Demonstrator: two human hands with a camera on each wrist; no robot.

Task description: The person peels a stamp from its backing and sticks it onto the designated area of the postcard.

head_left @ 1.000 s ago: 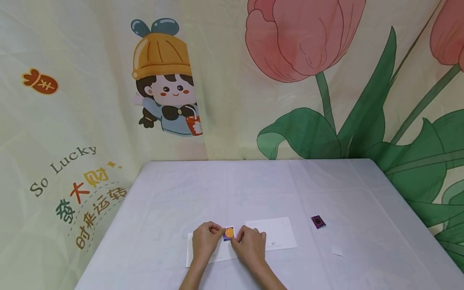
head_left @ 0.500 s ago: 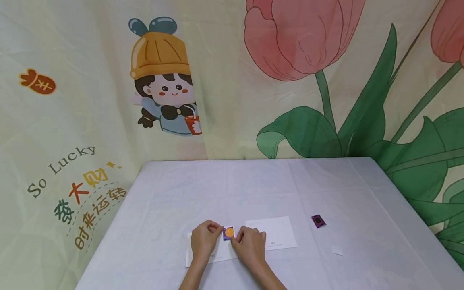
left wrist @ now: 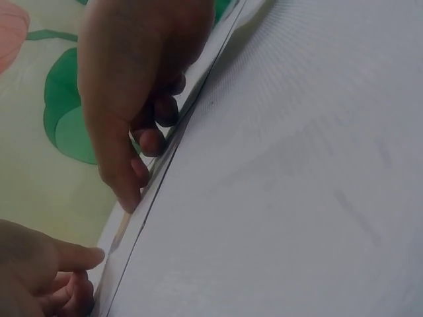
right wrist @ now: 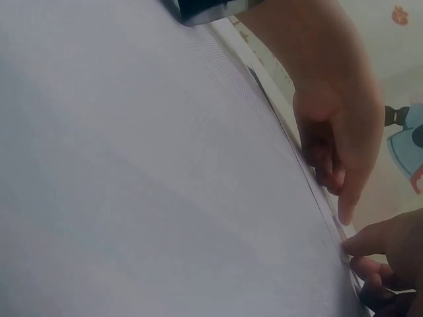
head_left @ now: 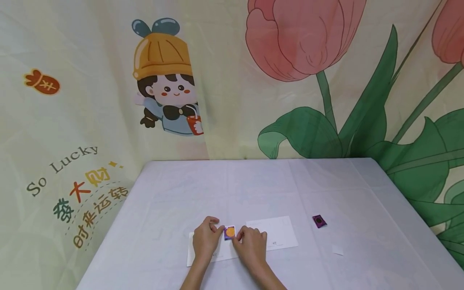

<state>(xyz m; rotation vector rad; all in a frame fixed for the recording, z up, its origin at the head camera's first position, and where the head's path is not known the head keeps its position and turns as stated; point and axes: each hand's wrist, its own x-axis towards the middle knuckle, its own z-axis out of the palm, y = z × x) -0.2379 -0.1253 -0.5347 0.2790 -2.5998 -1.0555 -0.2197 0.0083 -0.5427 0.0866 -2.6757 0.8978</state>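
Note:
A small purple sticker [head_left: 230,233] with an orange disc lies on the near white envelope [head_left: 224,251] in the head view. At its left edge, my left hand [head_left: 205,241] touches with the thumb while the index finger is raised clear. My right hand [head_left: 252,245] pinches at the lower right corner with thumb and forefinger. Close up in the left wrist view, the right hand [left wrist: 135,79] reaches down to the paper and the left hand [left wrist: 39,274] stays partly cropped. The sticker's face cannot be made out from either wrist view.
A second white envelope [head_left: 279,233] lies behind the right hand. Farther right are a dark purple square packet [head_left: 319,221] and a small white paper scrap [head_left: 337,250]. A printed curtain [head_left: 232,80] hangs behind the white-covered table [head_left: 224,185].
The left index finger has lifted away from the thumb, loosening the left hand's hold at the sticker. The right hand and sticker have barely moved.

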